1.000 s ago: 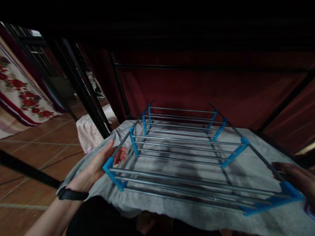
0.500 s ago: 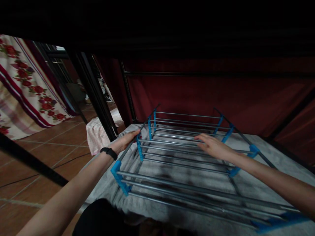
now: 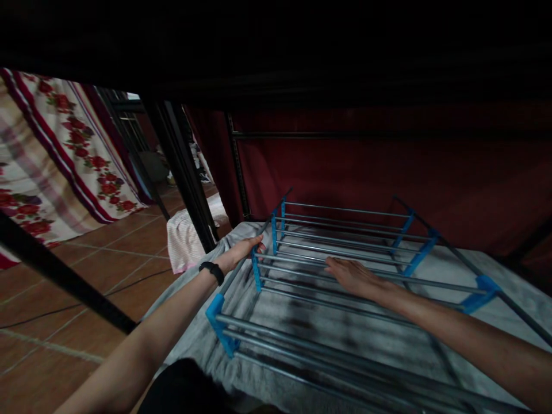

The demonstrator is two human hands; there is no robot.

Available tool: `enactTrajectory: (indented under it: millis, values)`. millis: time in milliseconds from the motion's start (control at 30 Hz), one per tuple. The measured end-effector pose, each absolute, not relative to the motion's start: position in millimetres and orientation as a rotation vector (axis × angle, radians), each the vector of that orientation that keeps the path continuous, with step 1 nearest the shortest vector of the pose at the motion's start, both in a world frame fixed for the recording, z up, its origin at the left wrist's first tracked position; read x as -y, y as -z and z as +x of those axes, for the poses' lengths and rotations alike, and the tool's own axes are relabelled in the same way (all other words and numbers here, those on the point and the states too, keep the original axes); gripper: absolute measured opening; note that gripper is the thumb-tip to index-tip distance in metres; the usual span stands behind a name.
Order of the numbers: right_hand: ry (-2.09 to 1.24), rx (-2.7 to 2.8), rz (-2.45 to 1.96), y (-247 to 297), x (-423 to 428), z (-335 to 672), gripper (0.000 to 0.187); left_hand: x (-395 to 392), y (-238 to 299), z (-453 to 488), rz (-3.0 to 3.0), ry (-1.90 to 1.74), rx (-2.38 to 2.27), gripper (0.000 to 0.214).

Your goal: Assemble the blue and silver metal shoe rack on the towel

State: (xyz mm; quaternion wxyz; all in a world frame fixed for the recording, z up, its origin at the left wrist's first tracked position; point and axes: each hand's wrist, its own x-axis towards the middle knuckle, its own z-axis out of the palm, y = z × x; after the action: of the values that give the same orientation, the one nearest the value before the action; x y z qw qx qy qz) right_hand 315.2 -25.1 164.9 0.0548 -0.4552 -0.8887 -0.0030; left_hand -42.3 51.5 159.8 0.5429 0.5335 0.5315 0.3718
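A shoe rack (image 3: 302, 338) of grey metal tubes and blue plastic brackets lies across a grey blanket (image 3: 190, 313). My left hand (image 3: 246, 248) is closed around its left side tube, just beside one of the blue brackets (image 3: 256, 273). Over the middle crossbars hovers my right hand (image 3: 351, 276), palm down with its fingers stretched out. Whether those fingertips touch a bar I cannot tell. My right forearm covers part of the crossbars, and the rack's near right corner lies outside the view.
Black metal posts (image 3: 183, 167) stand at the left, and a dark surface hangs low overhead. Dark red cloth (image 3: 345, 172) closes off the back. A pinkish-white cloth (image 3: 183, 238) and a flowered curtain (image 3: 90, 155) are at the left, above a tiled floor (image 3: 86, 287) with a cable.
The view has shifted, so the rack sits further right and slightly lower. My right hand has moved left and down relative to the bars. My left hand keeps its grip on the side tube.
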Motion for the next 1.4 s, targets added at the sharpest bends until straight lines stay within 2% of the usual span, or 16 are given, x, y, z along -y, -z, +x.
enactTrajectory:
  millis: [633,900,1167,1400]
  values:
    - [0.083,2.732,-1.286,-171,21,318,0.019,-51,-157,-40,1.105,-0.975,-1.203,0.038]
    - [0.141,2.746,-1.299,-169,24,318,0.022,-50,-156,-40,1.074,-0.946,-1.212,0.041]
    - [0.020,2.705,-1.313,-173,27,317,0.023,-49,-154,-40,1.100,-0.928,-1.224,0.045]
    - [0.042,2.719,-1.359,-175,27,316,0.025,-54,-149,-43,1.143,-0.941,-1.242,0.046]
